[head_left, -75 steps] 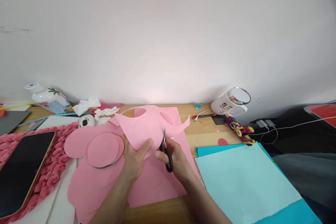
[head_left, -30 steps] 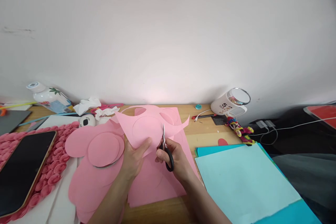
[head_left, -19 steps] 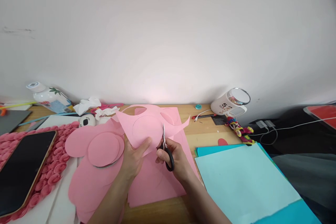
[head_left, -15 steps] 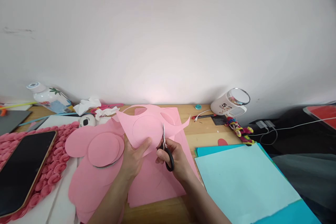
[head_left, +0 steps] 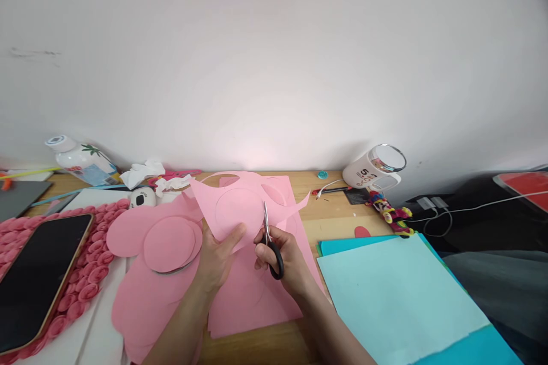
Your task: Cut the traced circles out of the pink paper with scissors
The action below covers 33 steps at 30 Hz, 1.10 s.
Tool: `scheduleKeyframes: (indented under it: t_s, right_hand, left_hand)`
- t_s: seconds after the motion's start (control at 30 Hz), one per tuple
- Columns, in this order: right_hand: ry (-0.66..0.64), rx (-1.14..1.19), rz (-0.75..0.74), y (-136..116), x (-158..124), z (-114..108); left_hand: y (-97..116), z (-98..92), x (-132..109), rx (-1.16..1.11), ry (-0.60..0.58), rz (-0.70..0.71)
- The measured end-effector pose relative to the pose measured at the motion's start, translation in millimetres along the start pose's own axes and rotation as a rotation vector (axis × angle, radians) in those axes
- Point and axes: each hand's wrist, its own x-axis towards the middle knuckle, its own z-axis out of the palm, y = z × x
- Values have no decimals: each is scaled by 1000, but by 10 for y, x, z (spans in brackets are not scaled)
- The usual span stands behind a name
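My left hand [head_left: 219, 256] pinches the lower left edge of a pink sheet of paper [head_left: 237, 211], thumb on top. A round outline is drawn on this sheet, and curved cut-outs leave thin strips at its sides. In my right hand [head_left: 285, 259] is a pair of scissors [head_left: 274, 256] with black handles, its blades pointing up against the right part of the sheet. Under both hands lies a stack of pink paper [head_left: 261, 308]. Cut pink circles [head_left: 169, 244] are piled left of my left hand.
A phone [head_left: 38, 274] rests on rows of pink paper rosettes [head_left: 88, 291] at left. Light blue sheets [head_left: 394, 296] lie at right. Along the wall stand a white bottle [head_left: 85, 159] and a white mug [head_left: 370, 168], with a small toy figure [head_left: 389, 211] near the mug.
Almost nothing differs. The view has shifted very slightly; both hands, the scissors and the held pink paper keep nearly the same positions.
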Motion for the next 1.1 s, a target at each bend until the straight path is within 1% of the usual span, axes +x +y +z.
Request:
scheduleKeyframes:
  t_s: [0.2,0.33,0.47,0.53,0.67,0.77,0.87,1.0,1.1]
  right_hand:
    - [-1,0,-17,28,-2,-10]
    - [2,7,-3,47,5,-26]
    - [-11,27,-47,24,15,-31]
    - [-24,37,-65,-1,19,-31]
    - [-88,47,-102,-59,21,-28]
    - [-112,37,-124,-91,16,-28]
    - [-90,17,-116,-93,15,-40]
    - [-85,19,-105,-58,25,-65]
    - [-88,36,-110,-31,37,-76]
  left_hand:
    - [-10,-21,25,5,45,51]
    - [-42,-47,37,23,26,42]
    - [-49,-59,40,77,64,90]
    - [-37,-59,41,109,35,94]
    - [-18,-74,47,146,-107,102]
    - [-36,-104,58,189,-149,111]
    - [-59,-126,66,229,-153,101]
    - [-54,-115,67,213,-103,70]
    - [-38,-100,66,209,-95,54]
